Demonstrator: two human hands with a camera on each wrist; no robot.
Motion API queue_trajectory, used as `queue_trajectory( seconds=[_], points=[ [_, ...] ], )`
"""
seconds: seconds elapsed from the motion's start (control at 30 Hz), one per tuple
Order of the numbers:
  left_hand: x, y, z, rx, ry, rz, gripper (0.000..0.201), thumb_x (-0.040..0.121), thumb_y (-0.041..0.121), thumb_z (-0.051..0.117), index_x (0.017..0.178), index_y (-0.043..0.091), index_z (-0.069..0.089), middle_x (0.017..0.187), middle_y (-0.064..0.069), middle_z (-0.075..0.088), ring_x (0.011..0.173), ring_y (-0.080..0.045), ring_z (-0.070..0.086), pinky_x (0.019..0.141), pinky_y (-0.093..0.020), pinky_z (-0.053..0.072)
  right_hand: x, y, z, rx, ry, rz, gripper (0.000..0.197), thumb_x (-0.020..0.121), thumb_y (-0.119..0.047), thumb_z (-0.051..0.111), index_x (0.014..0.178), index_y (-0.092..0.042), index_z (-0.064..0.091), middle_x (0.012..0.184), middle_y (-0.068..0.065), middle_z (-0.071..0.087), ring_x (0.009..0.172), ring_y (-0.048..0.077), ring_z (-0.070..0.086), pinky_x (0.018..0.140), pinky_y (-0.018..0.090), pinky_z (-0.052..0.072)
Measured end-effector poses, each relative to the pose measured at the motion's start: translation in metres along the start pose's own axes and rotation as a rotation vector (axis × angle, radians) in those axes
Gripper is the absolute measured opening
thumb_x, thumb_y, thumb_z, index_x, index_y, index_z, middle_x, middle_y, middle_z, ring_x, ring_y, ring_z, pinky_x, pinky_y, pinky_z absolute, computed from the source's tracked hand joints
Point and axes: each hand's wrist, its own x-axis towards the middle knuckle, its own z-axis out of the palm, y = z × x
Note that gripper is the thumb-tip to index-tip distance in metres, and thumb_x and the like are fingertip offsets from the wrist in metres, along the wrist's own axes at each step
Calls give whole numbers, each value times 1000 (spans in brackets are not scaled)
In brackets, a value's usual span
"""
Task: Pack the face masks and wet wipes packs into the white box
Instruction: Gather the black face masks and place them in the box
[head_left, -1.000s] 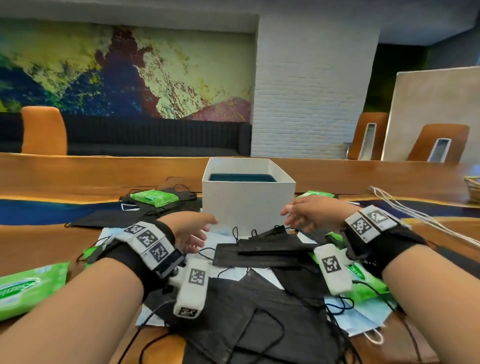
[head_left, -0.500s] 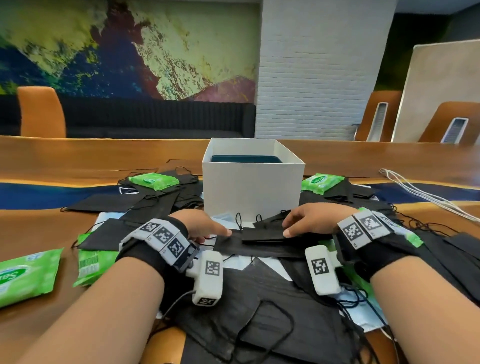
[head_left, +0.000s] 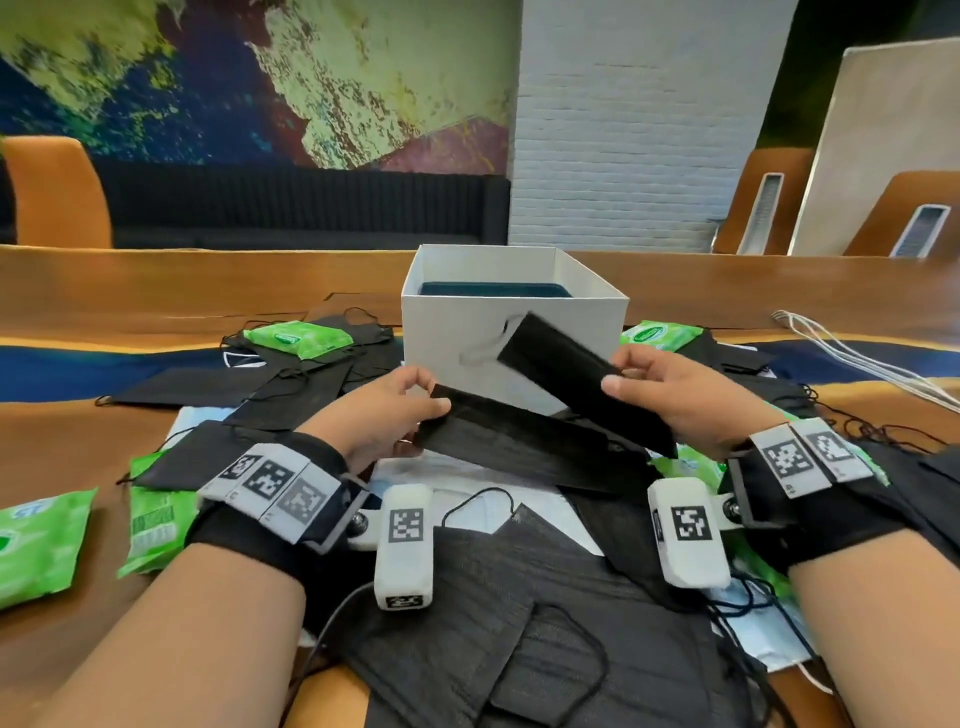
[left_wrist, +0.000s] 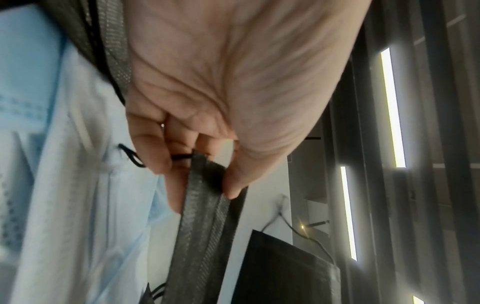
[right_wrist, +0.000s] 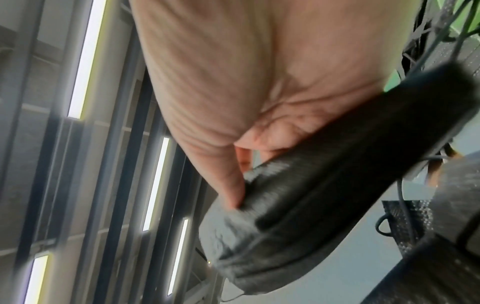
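The open white box (head_left: 457, 332) stands mid-table, with something dark teal inside. My left hand (head_left: 387, 415) pinches the end of a folded black face mask (head_left: 519, 441) just in front of the box; the left wrist view shows thumb and fingers clamped on that mask (left_wrist: 207, 197). My right hand (head_left: 670, 389) grips a second black mask (head_left: 566, 364), tilted up against the box's front wall, and it also shows in the right wrist view as a folded black mask (right_wrist: 324, 174). Many more black and light blue masks lie around. Green wet wipes packs (head_left: 298, 338) (head_left: 657, 332) sit beside the box.
More green wipes packs (head_left: 36, 545) (head_left: 156, 525) lie at the left table edge. A pile of black masks (head_left: 519, 623) covers the table near me. White cords (head_left: 857, 358) trail at the right. Orange chairs and a dark sofa stand beyond the table.
Both hands went from pressing on the pile to each lifting a black mask off it. The right hand's mask rose and tilted up in front of the box.
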Motion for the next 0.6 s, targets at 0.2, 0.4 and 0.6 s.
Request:
queue_trajectory(
  seconds=[0.2, 0.4, 0.6],
  points=[
    [-5, -6, -5, -169, -11, -43, 33, 94, 8, 57, 117, 31, 50, 95, -8, 53, 73, -21, 52, 61, -34, 48, -6, -7, -8, 447, 220, -217, 33, 57, -39, 75, 77, -23, 54, 76, 0, 69, 65, 15, 67, 57, 31, 57],
    [-5, -8, -6, -187, -20, 22, 35, 90, -2, 59, 111, 25, 56, 81, -7, 56, 74, -18, 58, 60, -29, 50, -15, -16, -11, 499, 306, -317, 11, 59, -35, 69, 67, -31, 64, 73, -9, 67, 67, 5, 65, 61, 23, 55],
    [-5, -8, -7, -181, -106, 53, 39, 88, -10, 55, 105, 24, 60, 82, -7, 61, 76, -15, 60, 61, -22, 54, -8, -7, -1, 410, 222, -145, 15, 60, -33, 70, 71, -24, 65, 72, -1, 70, 61, 10, 65, 60, 24, 54]
  ],
)
